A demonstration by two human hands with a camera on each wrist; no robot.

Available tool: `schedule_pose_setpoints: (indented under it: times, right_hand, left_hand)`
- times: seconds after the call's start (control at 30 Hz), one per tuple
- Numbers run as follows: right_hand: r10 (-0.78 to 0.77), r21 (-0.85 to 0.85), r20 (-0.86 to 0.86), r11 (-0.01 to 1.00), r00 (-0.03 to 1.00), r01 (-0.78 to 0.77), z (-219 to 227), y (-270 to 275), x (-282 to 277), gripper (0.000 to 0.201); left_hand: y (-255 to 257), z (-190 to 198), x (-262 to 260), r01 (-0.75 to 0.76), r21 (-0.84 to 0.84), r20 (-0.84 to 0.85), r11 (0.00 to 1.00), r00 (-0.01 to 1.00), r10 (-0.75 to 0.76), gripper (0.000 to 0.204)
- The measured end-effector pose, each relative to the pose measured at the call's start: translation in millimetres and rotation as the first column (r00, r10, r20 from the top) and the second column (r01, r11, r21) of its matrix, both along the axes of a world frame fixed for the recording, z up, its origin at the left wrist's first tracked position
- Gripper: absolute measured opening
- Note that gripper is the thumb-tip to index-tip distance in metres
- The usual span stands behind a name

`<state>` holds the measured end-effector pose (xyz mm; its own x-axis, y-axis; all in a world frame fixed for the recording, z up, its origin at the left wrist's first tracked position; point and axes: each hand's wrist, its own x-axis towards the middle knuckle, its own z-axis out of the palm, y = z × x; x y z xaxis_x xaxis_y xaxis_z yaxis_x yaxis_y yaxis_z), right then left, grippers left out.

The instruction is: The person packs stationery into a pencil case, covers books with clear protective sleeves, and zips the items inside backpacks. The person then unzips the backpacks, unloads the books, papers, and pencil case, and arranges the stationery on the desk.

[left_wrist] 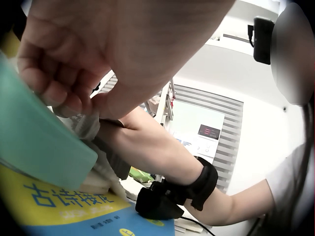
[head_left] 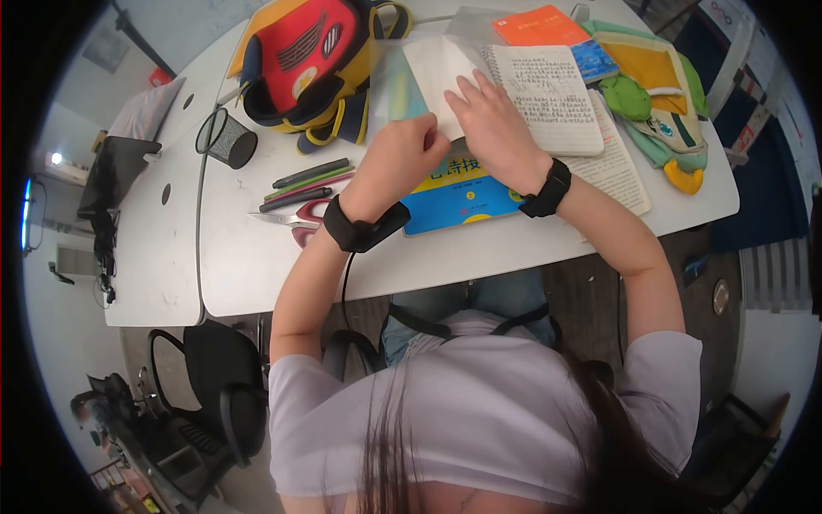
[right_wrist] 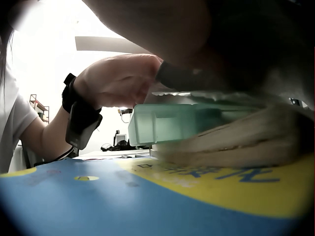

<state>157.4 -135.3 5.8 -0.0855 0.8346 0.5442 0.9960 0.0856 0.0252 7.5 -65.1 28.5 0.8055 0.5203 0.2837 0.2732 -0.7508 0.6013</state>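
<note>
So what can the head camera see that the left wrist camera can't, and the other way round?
Only the head view shows the whole desk: the scissors, pens, mesh cup, red and yellow backpack, orange book and written notebook. Only the left wrist view shows, close up, the left hand with its fingers curled on a pale green cover, plus window blinds behind. Both show the blue and yellow book and the right hand's wristband.
</note>
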Motion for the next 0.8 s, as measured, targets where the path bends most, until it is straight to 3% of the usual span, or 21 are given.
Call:
schedule_pose_setpoints:
  times: [0.37,0.47,0.53,0.57,0.63,0.67,0.7,0.73,0.77,0.8]
  right_hand:
    - [-0.065,0.033,0.082,0.998,0.995,0.062,-7,2,-5,0.033]
    - [-0.06,0.026,0.11,0.998,0.992,0.058,-7,5,0,0.038]
    - [0.176,-0.043,-0.002,0.984,0.984,-0.176,-1,-1,14,0.045]
    - [0.175,-0.041,-0.002,0.984,0.985,-0.175,2,-7,19,0.045]
    - [0.267,-0.251,-0.369,0.894,0.89,-0.372,13,-19,28,0.056]
    - [0.269,-0.251,-0.37,0.893,0.889,-0.374,20,-22,33,0.056]
    - [0.168,-0.273,-0.529,0.895,0.832,-0.354,28,-23,38,0.056]
    - [0.059,-0.297,-0.665,0.894,0.744,-0.336,31,-24,44,0.056]
    - [0.06,-0.296,-0.665,0.894,0.744,-0.337,27,-23,49,0.056]
    - [-0.026,-0.28,-0.735,0.922,0.678,-0.268,17,-21,55,0.056]
  left_hand:
    - [-10,10,7,-0.035,0.11,-0.015,0.993,0.999,0.036,0.024]
    - [-10,13,8,-0.092,0.179,-0.11,0.98,0.987,0.113,0.024]
    - [2,7,2,-0.08,0.294,0.08,0.952,0.995,0.059,0.025]
    - [11,2,-3,-0.079,0.295,0.079,0.952,0.995,0.058,0.025]
    - [33,-12,-18,-0.273,0.472,0.227,0.838,0.956,0.184,0.042]
    - [41,-15,-25,-0.304,0.34,0.114,0.89,0.953,0.282,0.057]
    - [46,-17,-29,-0.305,0.34,0.111,0.89,0.952,0.284,0.057]
    - [46,-12,-31,-0.317,0.08,0.024,0.945,0.948,0.316,0.058]
    - [48,-8,-32,-0.329,-0.184,-0.069,0.926,0.944,0.322,0.058]
    - [55,-15,-33,-0.304,-0.178,-0.058,0.936,0.953,0.298,0.061]
